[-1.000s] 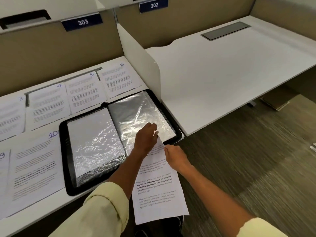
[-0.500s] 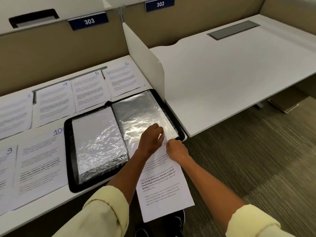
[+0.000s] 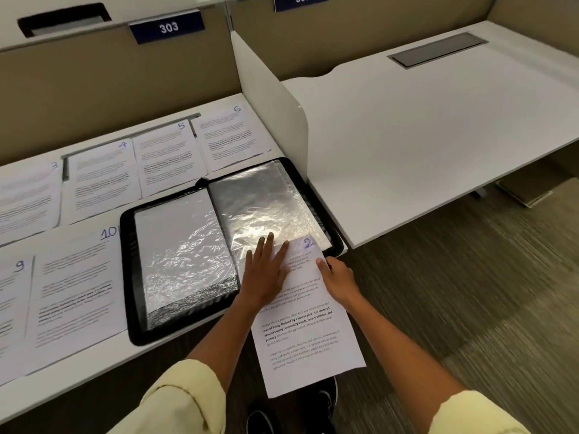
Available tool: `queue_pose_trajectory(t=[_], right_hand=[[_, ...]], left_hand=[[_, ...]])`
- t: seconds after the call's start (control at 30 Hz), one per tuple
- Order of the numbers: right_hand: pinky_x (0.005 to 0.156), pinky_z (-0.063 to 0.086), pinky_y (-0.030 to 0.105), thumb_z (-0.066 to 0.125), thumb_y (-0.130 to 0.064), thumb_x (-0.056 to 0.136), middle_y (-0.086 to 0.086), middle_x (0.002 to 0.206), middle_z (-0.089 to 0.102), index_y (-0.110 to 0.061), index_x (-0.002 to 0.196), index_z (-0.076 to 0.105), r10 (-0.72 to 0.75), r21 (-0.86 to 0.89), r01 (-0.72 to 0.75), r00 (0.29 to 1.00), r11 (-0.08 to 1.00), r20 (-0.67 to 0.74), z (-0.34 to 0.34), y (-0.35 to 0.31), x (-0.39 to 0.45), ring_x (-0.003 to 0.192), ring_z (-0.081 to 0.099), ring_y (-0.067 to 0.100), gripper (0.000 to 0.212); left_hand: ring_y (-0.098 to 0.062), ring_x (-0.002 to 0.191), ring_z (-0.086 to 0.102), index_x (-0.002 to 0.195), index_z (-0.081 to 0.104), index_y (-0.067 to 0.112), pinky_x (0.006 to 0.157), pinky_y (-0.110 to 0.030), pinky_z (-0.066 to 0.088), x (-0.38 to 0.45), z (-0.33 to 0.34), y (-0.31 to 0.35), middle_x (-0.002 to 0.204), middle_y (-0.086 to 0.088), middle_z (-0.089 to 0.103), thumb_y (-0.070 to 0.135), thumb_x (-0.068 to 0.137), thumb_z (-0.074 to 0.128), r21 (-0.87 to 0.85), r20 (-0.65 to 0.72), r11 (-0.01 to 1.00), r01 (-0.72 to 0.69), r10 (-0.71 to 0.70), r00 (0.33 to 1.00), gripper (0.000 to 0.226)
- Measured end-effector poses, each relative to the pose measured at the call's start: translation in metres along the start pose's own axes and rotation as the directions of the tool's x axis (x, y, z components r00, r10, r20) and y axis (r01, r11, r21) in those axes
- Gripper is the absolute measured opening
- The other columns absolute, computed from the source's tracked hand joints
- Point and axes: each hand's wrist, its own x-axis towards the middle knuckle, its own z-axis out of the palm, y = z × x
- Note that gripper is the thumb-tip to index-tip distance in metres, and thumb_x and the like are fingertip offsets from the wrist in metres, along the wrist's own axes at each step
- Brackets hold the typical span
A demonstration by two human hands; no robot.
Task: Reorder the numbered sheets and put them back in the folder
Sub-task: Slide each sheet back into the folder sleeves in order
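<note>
Sheet 2 (image 3: pixel 305 324) hangs off the folder (image 3: pixel 232 245) at 5 o'clock. The left hand (image 3: pixel 266 270) presses flat; the right hand (image 3: pixel 340 281) pinches its edge. The paper may crumple at the plastic sleeve (image 3: pixel 266 205) mouth.

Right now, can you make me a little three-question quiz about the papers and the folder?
1. True or false: the sheet that the hands are feeding into the folder is marked 2.
2. Multiple choice: which numbered sheet lies just left of the folder? A) sheet 6 B) sheet 10 C) sheet 4
3. Fill in: the left hand lies flat with straight fingers on the sheet and the shiny plastic ____.

Key:
1. True. The right hand holds its right edge.
2. B
3. sleeve
</note>
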Motion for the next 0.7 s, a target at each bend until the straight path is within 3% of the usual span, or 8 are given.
queue_pose_trajectory(t=[0.13,0.43,0.57,0.7], right_hand=[[0.055,0.034,0.025,0.036,-0.032,0.108,0.0,0.072,0.054,-0.017,0.072,0.047,-0.037,-0.073,0.035,0.999,0.997,-0.03,0.003,-0.008,0.001,0.065,0.05,0.012,0.041],[0.056,0.032,0.027,0.035,-0.032,0.109,0.001,0.069,0.047,-0.015,0.068,0.043,0.031,-0.088,-0.028,0.999,0.996,0.026,0.007,-0.028,0.02,0.065,0.044,0.012,0.046],[0.068,0.039,0.03,0.034,-0.035,0.109,0.003,0.076,0.054,-0.013,0.071,0.05,0.081,-0.178,-0.083,0.997,0.981,-0.017,0.006,-0.029,0.025,0.078,0.054,0.021,0.046],[0.075,0.05,0.036,0.044,-0.048,0.103,0.006,0.092,0.062,-0.017,0.082,0.055,0.112,-0.158,-0.12,0.992,0.98,-0.059,0.005,-0.015,0.023,0.089,0.062,0.026,0.039]], left_hand=[[-0.027,0.151,-0.011,0.157,0.008,0.029,0.122,-0.053,0.005,0.002,0.002,0.003,0.165,-0.005,-0.009,0.035,0.106,0.029,-0.007,-0.032,1.0,-0.021,0.021,0.999,0.056],[-0.026,0.152,-0.007,0.157,0.013,0.031,0.121,-0.048,0.003,0.003,-0.003,0.01,0.165,-0.004,-0.002,0.03,0.107,0.031,-0.063,-0.103,0.997,-0.041,0.034,0.994,0.053],[-0.028,0.152,-0.009,0.157,0.012,0.029,0.12,-0.048,0.002,0.001,-0.002,0.004,0.165,-0.005,-0.006,0.028,0.107,0.034,-0.07,-0.073,0.995,-0.065,0.06,0.996,0.055],[-0.024,0.15,-0.018,0.157,-0.003,0.025,0.122,-0.048,-0.003,-0.001,-0.003,0.003,0.163,-0.005,-0.019,0.03,0.105,0.036,-0.073,-0.023,0.997,-0.024,0.022,0.999,0.065]])
